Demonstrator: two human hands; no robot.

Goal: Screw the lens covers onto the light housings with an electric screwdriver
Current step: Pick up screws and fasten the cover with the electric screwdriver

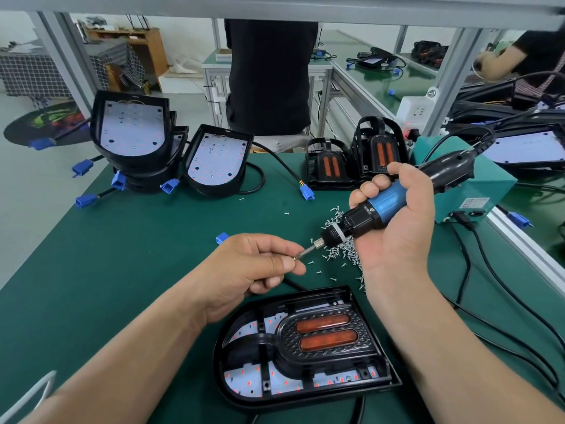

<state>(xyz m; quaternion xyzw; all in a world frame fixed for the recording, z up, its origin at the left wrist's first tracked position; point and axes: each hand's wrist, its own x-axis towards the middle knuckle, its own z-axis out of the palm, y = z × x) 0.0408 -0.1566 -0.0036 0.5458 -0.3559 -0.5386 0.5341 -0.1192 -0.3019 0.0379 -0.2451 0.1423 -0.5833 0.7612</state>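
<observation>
Shows one light housing (244, 382) lying flat at the near edge of the green counter (122, 255), with a black lens cover (324, 335) bearing two orange reflector strips seated in its right part and the white LED board bare in its left part. Holds the electric screwdriver (388, 203) in the right hand (397, 234) above and beyond the housing's far right corner, fingers wrapped round the blue barrel, tool tilted, bit (307, 250) pointing down and to the left. Pinches a small screw (296, 257) between thumb and forefinger of the left hand (253, 264) just beyond the housing's far edge, screw meeting the bit tip, other fingers curled under. Locates a loose pile of screws (342, 243) on the counter beyond the housing, beneath the screwdriver's nose, with strays scattered nearby. Places a stack of open housings (131, 133) with blue plugs far beyond the housing to the left, spare lens covers (354, 160) propped upright far beyond it to the right, and a teal power box (477, 191) further right again. Includes a lone blue connector (222, 238) beyond the housing's left end.
</observation>
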